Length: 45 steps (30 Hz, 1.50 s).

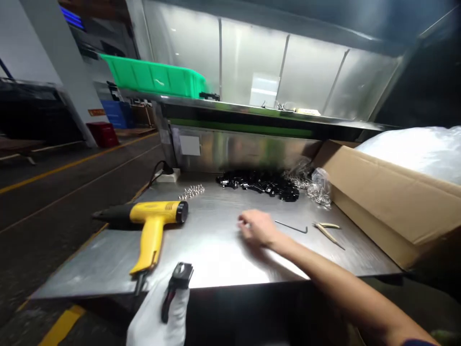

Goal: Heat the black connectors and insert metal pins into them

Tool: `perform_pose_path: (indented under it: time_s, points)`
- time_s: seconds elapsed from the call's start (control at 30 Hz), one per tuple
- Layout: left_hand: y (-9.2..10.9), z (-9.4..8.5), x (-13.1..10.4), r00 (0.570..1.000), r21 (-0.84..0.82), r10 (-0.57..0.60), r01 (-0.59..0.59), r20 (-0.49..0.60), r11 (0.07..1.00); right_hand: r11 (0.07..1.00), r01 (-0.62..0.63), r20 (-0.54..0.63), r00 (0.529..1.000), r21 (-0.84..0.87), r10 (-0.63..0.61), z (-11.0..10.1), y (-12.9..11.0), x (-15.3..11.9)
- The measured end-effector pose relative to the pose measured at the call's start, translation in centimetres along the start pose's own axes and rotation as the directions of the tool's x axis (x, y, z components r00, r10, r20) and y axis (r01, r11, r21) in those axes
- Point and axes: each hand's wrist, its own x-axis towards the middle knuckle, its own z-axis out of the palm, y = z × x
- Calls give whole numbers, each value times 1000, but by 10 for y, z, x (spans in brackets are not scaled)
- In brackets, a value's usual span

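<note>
My left hand [158, 312], in a white glove, is closed around a small black part [182, 275] with a square end, just off the table's front edge. Bare and reaching over the middle of the metal table [212, 250], my right hand [257, 228] has its fingers curled together. Whatever may be between those fingers is too small or blurred to make out. Close to the right of that hand lies an L-shaped hex key [292, 227]. Cutting pliers [328, 231] with pale handles rest farther right. A yellow heat gun [154, 226] lies on the left, near my left hand.
Several small shiny metal pieces [192, 192] sit at the back left, by a power strip [169, 176]. Black parts [261, 183] are heaped at the back, beside plastic bags [320, 187] of hardware. A cardboard box [385, 192] borders the right; a green bin [154, 78] stands on the shelf.
</note>
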Motion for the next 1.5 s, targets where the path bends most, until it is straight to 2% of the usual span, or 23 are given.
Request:
perform_pose_path:
  time_s: [0.1, 0.17, 0.23, 0.3, 0.43, 0.5, 0.57, 0.7, 0.8, 0.93, 1.07, 1.3, 1.5]
  points:
    - [26, 20, 23, 975, 22, 167, -172, 144, 985, 984, -154, -68, 987, -94, 148, -13, 93, -43]
    - [34, 35, 38, 946, 62, 224, -245, 236, 968, 976, -191, -45, 981, -106, 187, -10, 139, -63]
    - [36, 49, 51, 911, 106, 263, -309, 317, 945, 981, -180, -7, 984, -76, 180, -2, 167, -77]
    - [35, 62, 61, 874, 156, 274, -360, 401, 920, 989, -145, 24, 989, -34, 146, 6, 178, -84]
    - [36, 80, 76, 794, 300, 263, -480, 547, 824, 995, -81, 47, 996, 52, 79, 13, 172, -82]
    - [37, 85, 82, 752, 350, 257, -543, 607, 763, 991, -66, 72, 996, 119, 57, 14, 160, -76]
    - [37, 89, 87, 730, 371, 247, -572, 638, 731, 970, -16, 92, 996, 243, -6, 14, 144, -70]
    - [35, 93, 92, 726, 380, 242, -578, 644, 723, 821, 215, -36, 972, 529, -232, 18, 119, -58]
    - [32, 93, 93, 714, 364, 263, -595, 649, 717, 745, 296, -128, 953, 597, -275, 24, 115, -53]
    - [29, 93, 94, 702, 378, 265, -617, 661, 691, 730, 327, -171, 944, 600, -282, 30, 121, -51]
    - [27, 92, 94, 707, 393, 271, -623, 653, 677, 707, 339, -156, 937, 621, -313, 30, 122, -50]
    - [27, 91, 95, 691, 390, 271, -638, 670, 664, 727, 336, -141, 938, 599, -317, 30, 121, -49]
    - [27, 90, 95, 676, 390, 266, -652, 687, 650, 689, 355, -141, 927, 632, -348, 30, 119, -50]
